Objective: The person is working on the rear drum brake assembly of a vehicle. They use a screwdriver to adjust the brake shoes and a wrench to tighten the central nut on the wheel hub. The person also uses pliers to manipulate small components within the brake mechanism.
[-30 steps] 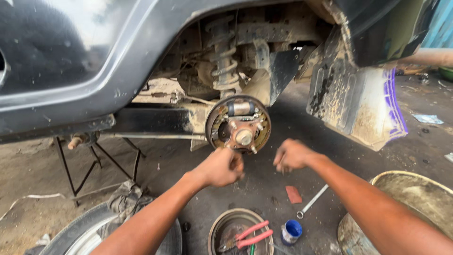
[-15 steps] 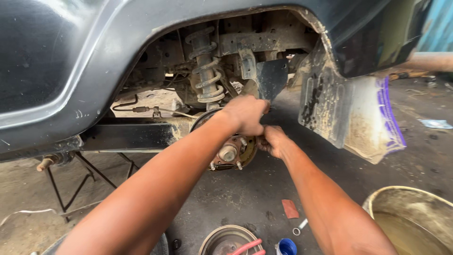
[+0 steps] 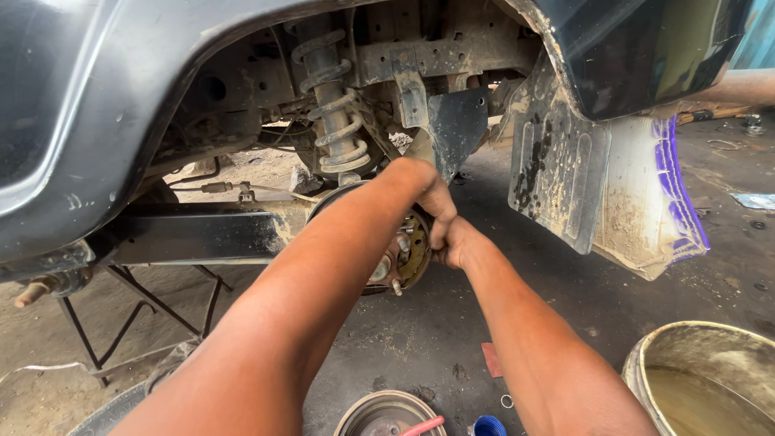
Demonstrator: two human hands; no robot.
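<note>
Under a dark car's rear wheel arch, an exposed drum brake assembly (image 3: 408, 260) with rusty yellowish shoes and a hub with studs sits at the end of the axle. My left hand (image 3: 420, 187) reaches over its top edge with fingers curled onto it. My right hand (image 3: 454, 242) is closed in a fist against its right rim, just below the left hand. What the fingers grip is hidden by the hands themselves.
A shock absorber with a coil spring (image 3: 333, 113) rises behind the brake. A muddy mud flap (image 3: 557, 173) hangs to the right. A metal stand (image 3: 153, 303) props the axle beam (image 3: 194, 236). On the ground lie a brake drum (image 3: 379, 412), a red-handled tool (image 3: 424, 425), a blue cap (image 3: 487, 425) and a bucket (image 3: 646, 363).
Both hands have risen from below the brake up onto it. The view has moved closer, and the left hand now sits over the top edge with the right fist pressed beside it.
</note>
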